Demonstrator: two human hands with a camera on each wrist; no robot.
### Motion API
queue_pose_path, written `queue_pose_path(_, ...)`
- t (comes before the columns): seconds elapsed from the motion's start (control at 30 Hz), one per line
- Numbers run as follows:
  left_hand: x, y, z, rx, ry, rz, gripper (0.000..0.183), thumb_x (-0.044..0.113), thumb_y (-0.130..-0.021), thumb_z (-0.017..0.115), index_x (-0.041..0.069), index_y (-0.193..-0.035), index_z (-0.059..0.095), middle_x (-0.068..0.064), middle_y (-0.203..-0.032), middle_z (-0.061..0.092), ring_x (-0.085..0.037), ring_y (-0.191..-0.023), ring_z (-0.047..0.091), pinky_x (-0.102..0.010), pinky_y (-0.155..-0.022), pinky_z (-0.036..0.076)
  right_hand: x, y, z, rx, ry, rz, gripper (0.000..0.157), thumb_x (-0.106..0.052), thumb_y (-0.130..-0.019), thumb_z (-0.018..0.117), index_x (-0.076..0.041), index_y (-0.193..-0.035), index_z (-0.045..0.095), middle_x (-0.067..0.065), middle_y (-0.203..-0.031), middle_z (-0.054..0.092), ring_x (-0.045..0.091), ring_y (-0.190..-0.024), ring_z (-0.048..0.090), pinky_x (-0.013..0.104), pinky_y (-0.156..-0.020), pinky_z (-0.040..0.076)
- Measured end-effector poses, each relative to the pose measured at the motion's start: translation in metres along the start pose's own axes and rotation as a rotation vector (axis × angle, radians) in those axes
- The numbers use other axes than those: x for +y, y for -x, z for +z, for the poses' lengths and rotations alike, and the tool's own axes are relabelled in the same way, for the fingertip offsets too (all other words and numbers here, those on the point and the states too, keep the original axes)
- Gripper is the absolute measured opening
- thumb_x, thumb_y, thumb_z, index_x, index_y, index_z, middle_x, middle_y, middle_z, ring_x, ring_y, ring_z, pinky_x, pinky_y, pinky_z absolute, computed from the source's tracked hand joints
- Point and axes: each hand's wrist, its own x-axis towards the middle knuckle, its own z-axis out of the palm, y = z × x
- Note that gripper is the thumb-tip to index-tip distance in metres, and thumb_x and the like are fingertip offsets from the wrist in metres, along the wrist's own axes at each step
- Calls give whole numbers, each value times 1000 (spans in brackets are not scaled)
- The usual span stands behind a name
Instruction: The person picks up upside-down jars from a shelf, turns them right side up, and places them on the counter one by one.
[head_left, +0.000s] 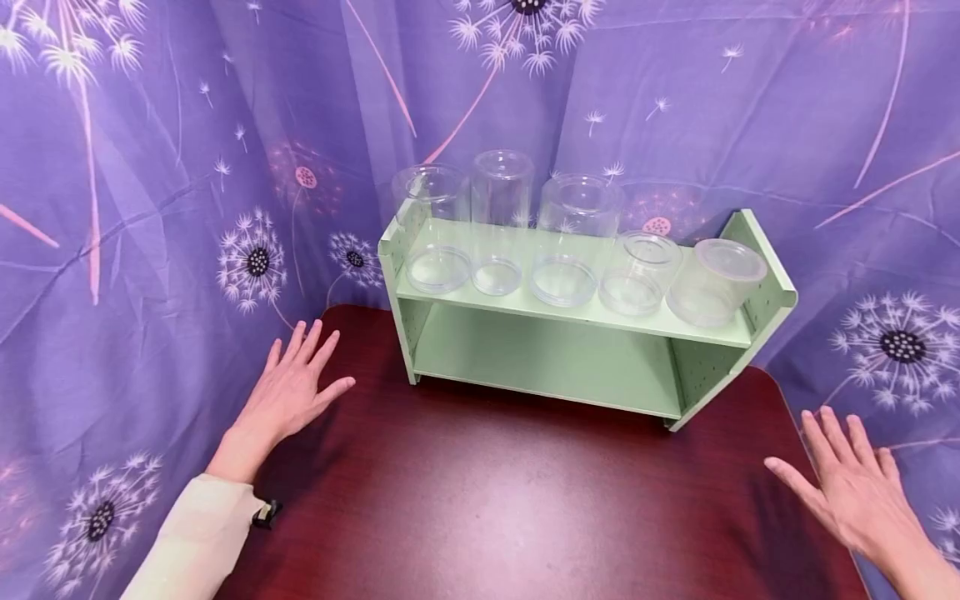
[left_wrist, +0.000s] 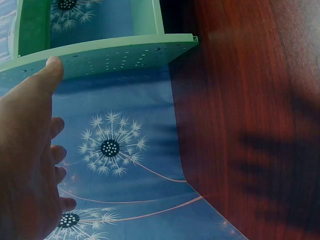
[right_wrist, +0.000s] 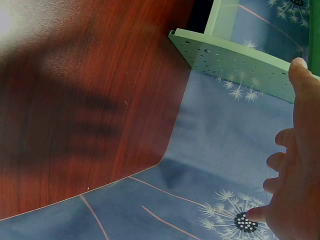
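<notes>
On the upper tier of a light green two-tier shelf [head_left: 555, 350] stands a row of several clear containers. From the left come a wide jar [head_left: 435, 221], a tall narrow jar [head_left: 501, 221], another wide jar [head_left: 576, 237], a short jar [head_left: 640, 273] and a short frosted-looking tub [head_left: 716, 282]. My left hand [head_left: 288, 383] hovers left of the shelf, fingers spread and holding nothing. At the table's right edge, my right hand [head_left: 858, 487] is likewise spread, with nothing in it. Both hands are apart from the shelf and the jars.
The shelf stands at the back of a dark red-brown wooden table [head_left: 510, 500]. A purple curtain [head_left: 315, 75] with dandelion prints hangs behind the table and along its sides. The shelf's perforated side panel [left_wrist: 115, 60] shows in the left wrist view.
</notes>
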Motion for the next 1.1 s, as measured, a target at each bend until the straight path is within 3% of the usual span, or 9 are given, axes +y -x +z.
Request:
queue_pose_path(0.33,1,3,-2,15,49,-11,82,53,-102,57,3,-161,32,-27,-167,20,-43,-156,7,-68,-120,11,-4,-4,-3,-3,-43,2,90,-43,-102,61,3,-163,13,31,-166,7,42,-155,-14,75,-115,-8)
queue_pose_path(0.5,6,-2,-6,92,168,3,77,47,-106,55,0,-161,29,-25,-167,23,-38,-157,10,-62,-123,15,-8,-9,-7,99,-170,-30,81,-30,-103,63,8,-160,20,35,-163,18,47,-155,1,68,-121,-2)
queue_pose_path(0.6,12,-10,-10,134,287,-8,75,43,-107,53,1,-163,24,-21,-168,21,-35,-157,13,-57,-124,18,-13,-16,-17,169,-309,-41,74,-18,-102,63,10,-158,25,41,-157,26,52,-152,13,53,-127,3)
queue_pose_path(0.67,17,-16,-15,165,371,-26,74,42,-108,52,4,-164,21,-16,-170,20,-34,-156,16,-54,-125,18,-16,-20,-27,193,-360,-15,69,-15,-103,61,6,-160,27,39,-157,29,42,-152,21,31,-126,9)
queue_pose_path(0.77,28,-28,-25,246,497,-41,71,38,-109,52,9,-165,21,-12,-170,22,-36,-153,26,-50,-124,22,-21,-28,-45,231,-431,48,63,-13,-105,57,-3,-161,32,11,-162,39,3,-143,36,5,-108,21)
queue_pose_path(0.87,40,-43,-36,331,614,-36,68,31,-108,55,9,-165,25,-11,-168,29,-37,-147,37,-51,-121,30,-25,-38,-62,290,-521,73,55,-10,-106,55,-10,-159,40,-22,-148,49,-21,-117,42,-3,-86,32)
queue_pose_path(0.97,52,-58,-46,381,716,-29,65,24,-107,58,8,-163,28,-10,-166,32,-36,-145,41,-51,-117,37,-31,-50,-78,349,-617,56,51,-5,-106,54,-11,-156,46,-33,-134,53,-19,-113,49,0,-88,38)
queue_pose_path(1.1,66,-77,-57,385,784,-27,65,19,-106,59,7,-163,28,-8,-166,32,-31,-145,41,-47,-115,40,-38,-67,-98,409,-759,22,49,2,-104,53,-10,-152,51,-25,-132,59,-11,-117,55,2,-94,38)
